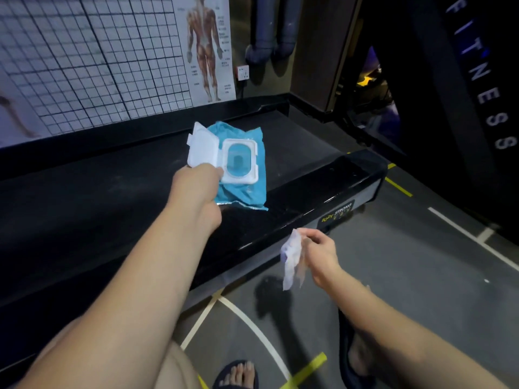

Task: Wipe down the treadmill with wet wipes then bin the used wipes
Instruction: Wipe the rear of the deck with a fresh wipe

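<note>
Gym wall behind, head view: treadmill deck [112,192] runs 8 to 2 o'clock, with the wipes pack [247,189] on it and its lid [202,148] flipped open. Left hand [196,186] meets the pack's 8 o'clock edge — fingers hidden, grip unclear. Right hand [320,254], at 5 o'clock, pinches a dangling wipe [292,259] beside the near rail — nearest to start. No bin visible.

Hidden fingers, smeared wipe
The left hand [196,178] covers the near corner of the wipes pack [247,192], fingertips out of sight — its grip cannot be judged; the wipe [292,259] in the right hand [320,254] is motion-blurred, and the labels on the poster [207,51] are too small to read.
</note>
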